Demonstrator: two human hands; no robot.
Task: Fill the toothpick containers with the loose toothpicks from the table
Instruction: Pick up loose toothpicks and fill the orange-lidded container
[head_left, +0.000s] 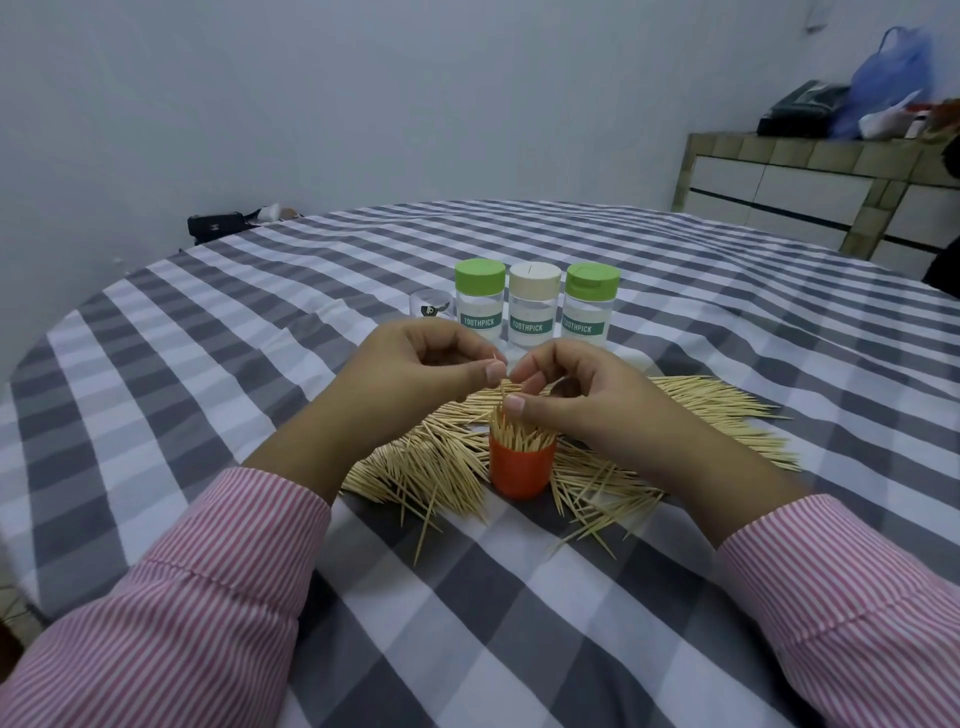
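Pinching one toothpick (500, 375) in my left hand (415, 364) and some in my right hand (576, 395), I should drop them tips-down, slowly, into the cup (521, 470).

We read three labels, all on the row of clear containers standing in the upper middle of the frame. Left container with green lid (479, 304): green band label, white capitals, "TOOTHPICK". Middle container with beige lid (534, 305): same green band, "TOOTHPICK". Right container with green lid (588, 306): same band, "TOOTHPICK", slanted with the wide-angle view. Just left of the row, a small clear cup (429, 308) carries a dark round mark; we cannot read it. At the upper left, the black bag (215, 226) shows a small pale emblem, too small to make out. We find no other legible text or numbers.
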